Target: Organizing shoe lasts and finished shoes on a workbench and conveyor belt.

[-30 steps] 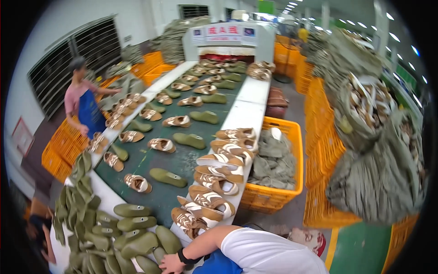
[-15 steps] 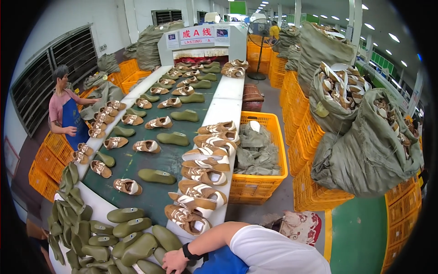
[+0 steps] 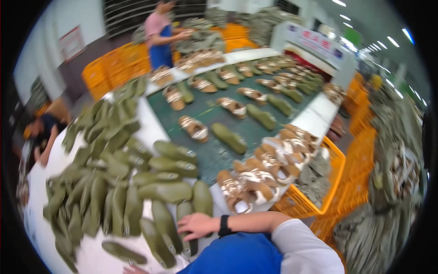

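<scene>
- The right hand (image 3: pixel 197 225) is laid flat, fingers spread, on the heel ends of two upright olive soles (image 3: pixel 184 228) at the near edge of the white table (image 3: pixel 150 130); nothing is seen to be closed on, so it is judged a press or a reach rather than a grasp.
- The left hand (image 3: pixel 133 270) is seen only as a few fingertips at the bottom edge, beside a lone sole (image 3: pixel 123 252); whether it is open or holding anything cannot be told.
- The sole pile (image 3: pixel 105 182) is loosely fanned and overlapping, so a sideways sweep of the hand could knock neighbours out of line or push some off the table's near edge.
- Finished sandals (image 3: pixel 255 180) are stacked just beside the soles, touching at the belt's corner; a pulled sole could drag one toward the orange crate (image 3: pixel 331 182).
- The green belt (image 3: pixel 228 123) carries sandals and soles alternately; a sole placed askew could ride against a sandal.
- Motion blur softens the whole picture, so sole details and left/right pairing are hard to make out.
- The wearer's blue front hides the table edge below the wrist.
- A person in an apron (image 3: pixel 160 39) at the far side is partly cut off; what is being handled there is unclear.
</scene>
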Demonstrator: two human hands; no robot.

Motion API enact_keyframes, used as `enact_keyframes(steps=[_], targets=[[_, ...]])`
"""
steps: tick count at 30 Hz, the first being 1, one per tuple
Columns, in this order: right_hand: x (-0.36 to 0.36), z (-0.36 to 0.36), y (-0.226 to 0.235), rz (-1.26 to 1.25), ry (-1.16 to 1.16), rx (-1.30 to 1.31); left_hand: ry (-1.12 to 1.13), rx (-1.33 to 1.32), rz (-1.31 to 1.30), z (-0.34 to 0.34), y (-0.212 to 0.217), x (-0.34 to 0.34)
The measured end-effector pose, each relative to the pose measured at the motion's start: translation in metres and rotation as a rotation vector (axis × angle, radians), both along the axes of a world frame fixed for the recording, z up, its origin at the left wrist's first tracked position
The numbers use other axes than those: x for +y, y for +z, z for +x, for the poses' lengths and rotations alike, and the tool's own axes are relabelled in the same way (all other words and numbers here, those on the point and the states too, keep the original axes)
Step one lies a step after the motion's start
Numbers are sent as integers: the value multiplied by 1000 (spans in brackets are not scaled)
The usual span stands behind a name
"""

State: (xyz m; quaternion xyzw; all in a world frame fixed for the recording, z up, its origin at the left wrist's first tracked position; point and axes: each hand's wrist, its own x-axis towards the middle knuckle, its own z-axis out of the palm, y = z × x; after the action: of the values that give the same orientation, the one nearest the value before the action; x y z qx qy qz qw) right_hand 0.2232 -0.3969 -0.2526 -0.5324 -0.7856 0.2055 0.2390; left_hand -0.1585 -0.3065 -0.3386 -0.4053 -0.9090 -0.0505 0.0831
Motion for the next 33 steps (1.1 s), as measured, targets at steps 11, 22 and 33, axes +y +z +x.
enact_keyframes(steps=[11, 22, 33], targets=[[84, 97, 58, -8, -430, -237, 76, -68, -88, -36, -19, -11], [174, 174, 5, -282, -573, -419, 46, -103, -34, -33, -18, -10], [140, 194, -34, -439, -701, -492, 35, -72, -46, -42, -24, -10]])
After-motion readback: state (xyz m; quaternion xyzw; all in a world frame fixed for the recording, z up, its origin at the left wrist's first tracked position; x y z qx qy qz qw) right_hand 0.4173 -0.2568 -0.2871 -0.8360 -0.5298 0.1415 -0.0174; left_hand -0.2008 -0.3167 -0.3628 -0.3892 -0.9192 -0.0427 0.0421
